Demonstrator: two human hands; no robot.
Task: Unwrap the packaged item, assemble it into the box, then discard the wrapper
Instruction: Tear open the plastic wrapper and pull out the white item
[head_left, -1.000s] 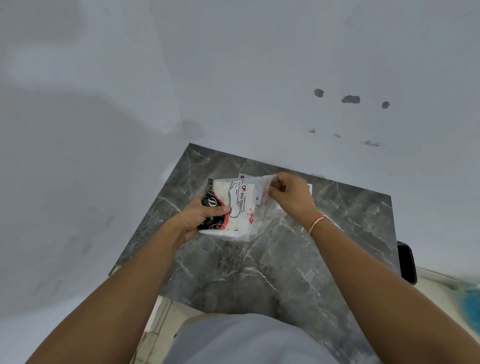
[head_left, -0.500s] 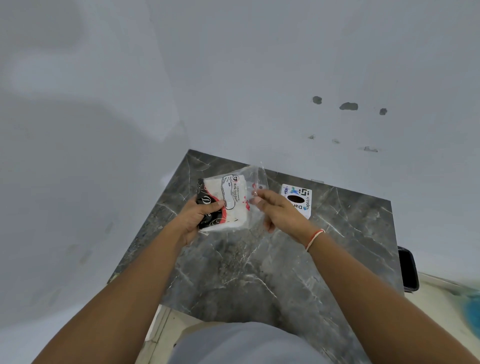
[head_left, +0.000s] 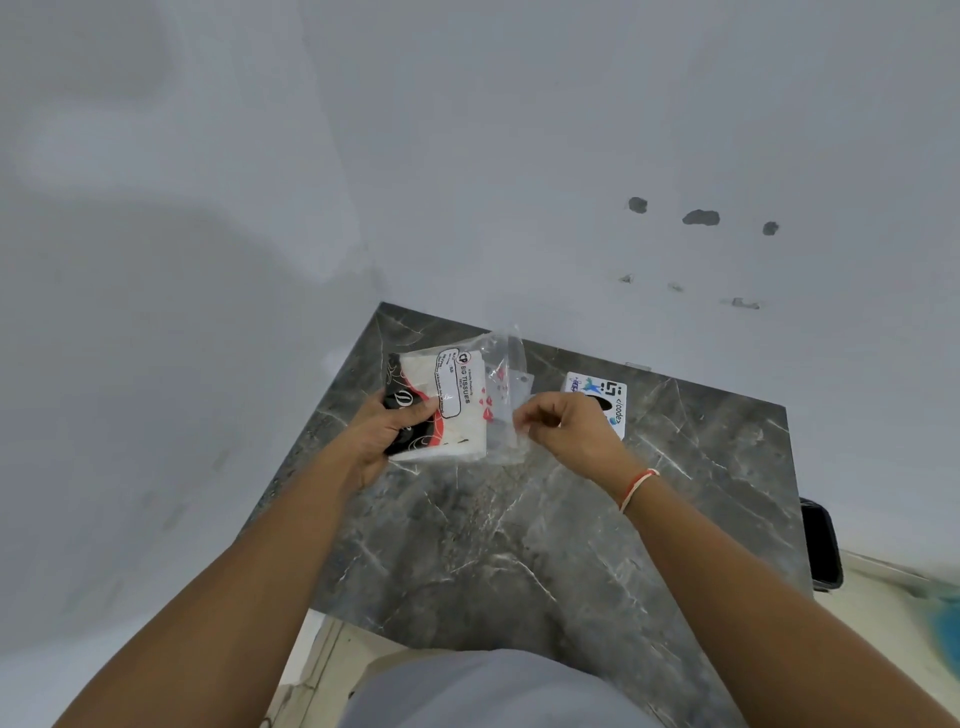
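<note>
Here the tissues (head_left: 457, 410) sit above the far left of the counter (head_left: 519, 545), half out of the clear wrapper (head_left: 506, 384). My left grip (head_left: 387, 431) is clamped on the pack's black end, thumb on top. My right grip (head_left: 563, 423) pinches the wrapper's loose edge just beside the pack. Behind that hand a box (head_left: 600, 397) lies on the counter.

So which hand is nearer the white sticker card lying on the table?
The right. The right hand pinches the clear wrapper directly beside the sticker card, overlapping its near edge in view. The left hand grips the tissue pack, farther left.
</note>
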